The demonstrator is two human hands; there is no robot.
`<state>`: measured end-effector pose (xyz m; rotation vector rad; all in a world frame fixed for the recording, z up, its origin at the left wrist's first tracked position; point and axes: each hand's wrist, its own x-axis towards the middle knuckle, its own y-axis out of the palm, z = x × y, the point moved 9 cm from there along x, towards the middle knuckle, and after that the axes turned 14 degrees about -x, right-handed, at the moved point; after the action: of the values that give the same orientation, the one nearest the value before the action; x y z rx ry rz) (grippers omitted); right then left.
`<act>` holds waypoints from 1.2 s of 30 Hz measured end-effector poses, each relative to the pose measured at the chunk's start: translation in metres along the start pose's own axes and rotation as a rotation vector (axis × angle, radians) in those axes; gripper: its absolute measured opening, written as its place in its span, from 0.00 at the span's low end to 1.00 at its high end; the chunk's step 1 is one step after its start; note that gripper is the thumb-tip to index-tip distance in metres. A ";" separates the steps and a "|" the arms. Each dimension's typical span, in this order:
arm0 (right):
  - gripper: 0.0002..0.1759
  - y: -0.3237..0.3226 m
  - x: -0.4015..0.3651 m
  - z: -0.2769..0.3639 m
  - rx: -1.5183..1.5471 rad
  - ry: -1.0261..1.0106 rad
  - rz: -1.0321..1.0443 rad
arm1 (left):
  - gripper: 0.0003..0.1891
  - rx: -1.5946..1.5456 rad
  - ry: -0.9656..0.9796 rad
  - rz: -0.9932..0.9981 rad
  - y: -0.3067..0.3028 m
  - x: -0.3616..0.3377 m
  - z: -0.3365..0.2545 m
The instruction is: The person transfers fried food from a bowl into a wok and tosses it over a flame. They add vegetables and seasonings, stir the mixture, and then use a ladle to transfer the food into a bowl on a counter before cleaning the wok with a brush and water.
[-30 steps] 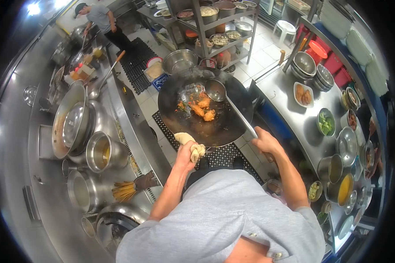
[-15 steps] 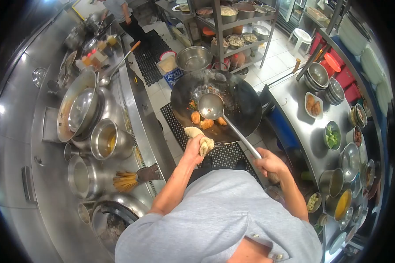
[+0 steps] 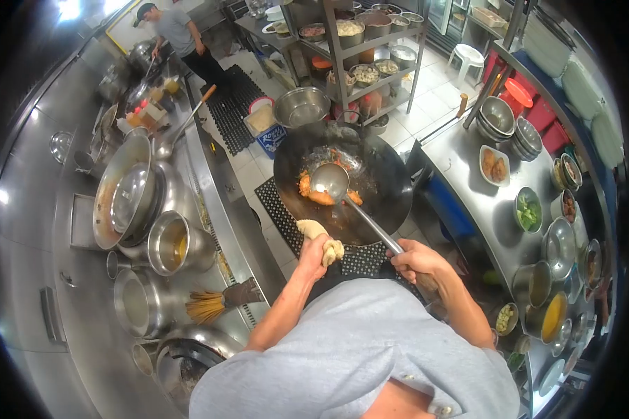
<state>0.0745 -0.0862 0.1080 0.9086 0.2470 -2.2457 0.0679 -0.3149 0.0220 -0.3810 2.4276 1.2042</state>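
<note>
My left hand (image 3: 314, 257) is closed around a folded cream cloth (image 3: 332, 251) at the near rim of a large dark wok (image 3: 388, 171). The cloth covers the part of the wok it grips. In my right hand (image 3: 419, 260) is the handle of a long steel ladle (image 3: 330, 183), fingers wrapped round it. The ladle's round bowl sits inside the wok, against orange-brown fried pieces (image 3: 320, 198). Red and green bits lie around them, and the wok's surface looks wet and shiny.
On the left, a steel counter carries a big wok (image 3: 105, 202), a steel pot (image 3: 171, 244) and a bamboo brush (image 3: 206, 307). To the right, a counter holds a dish of fried pieces (image 3: 495, 166) and a bowl of greens (image 3: 529, 211). Another person (image 3: 178, 38) stands at the back left.
The wok has tilted and shifted slightly toward me. The ladle has moved down and left, and the fried pieces have gathered by its bowl. More of the other person shows.
</note>
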 end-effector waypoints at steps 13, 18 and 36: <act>0.13 0.003 0.004 0.007 0.486 -0.052 0.160 | 0.07 -0.067 -0.041 -0.024 -0.003 0.007 -0.004; 0.10 -0.041 -0.028 0.010 -0.023 -0.046 -0.202 | 0.07 -0.098 -0.103 -0.027 -0.005 0.006 -0.008; 0.12 0.025 -0.022 -0.002 0.413 -0.006 0.183 | 0.08 0.081 0.154 -0.047 0.026 0.039 -0.024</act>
<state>0.1033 -0.0921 0.1230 1.0862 -0.3042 -2.1618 0.0176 -0.3212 0.0348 -0.5213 2.5729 1.0888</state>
